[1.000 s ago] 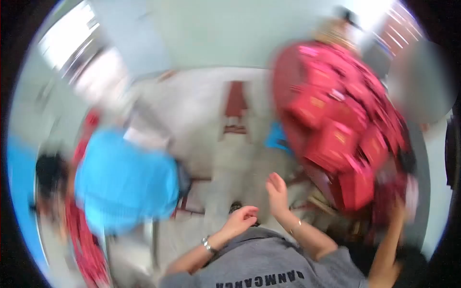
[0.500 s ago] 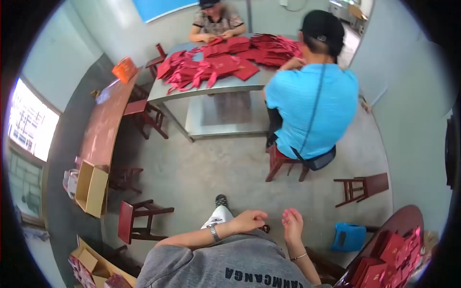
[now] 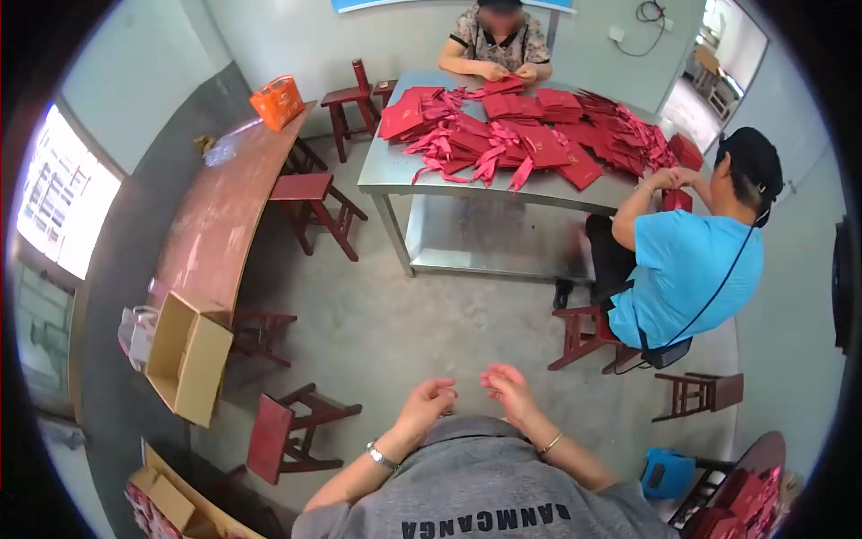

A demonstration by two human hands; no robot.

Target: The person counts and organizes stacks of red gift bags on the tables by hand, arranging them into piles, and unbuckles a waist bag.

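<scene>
In front of my waist, my left hand (image 3: 429, 402) is held in the air with its fingers loosely bent and apart. Nothing shows in it. A watch (image 3: 382, 455) is on that wrist. Beside it, with a gap between the two, my right hand (image 3: 509, 393) is raised, its fingers loosely stretched and empty. Neither hand touches anything. Beyond them stands a steel table (image 3: 467, 191), piled with red gift bags (image 3: 539, 148) that have pink-red ribbons.
A person in blue (image 3: 696, 269) sits on a stool at the table's right, handling a red piece. Another person (image 3: 499, 40) works behind it. Wooden stools (image 3: 269, 437), a long bench (image 3: 211, 211), an open cardboard box (image 3: 193, 359) and a blue plastic stool (image 3: 667, 473) stand around.
My view has swung left, so the table and seated people appear farther right. My hands have drawn a little apart in height and stay empty. The person in blue now shows more from the side.
</scene>
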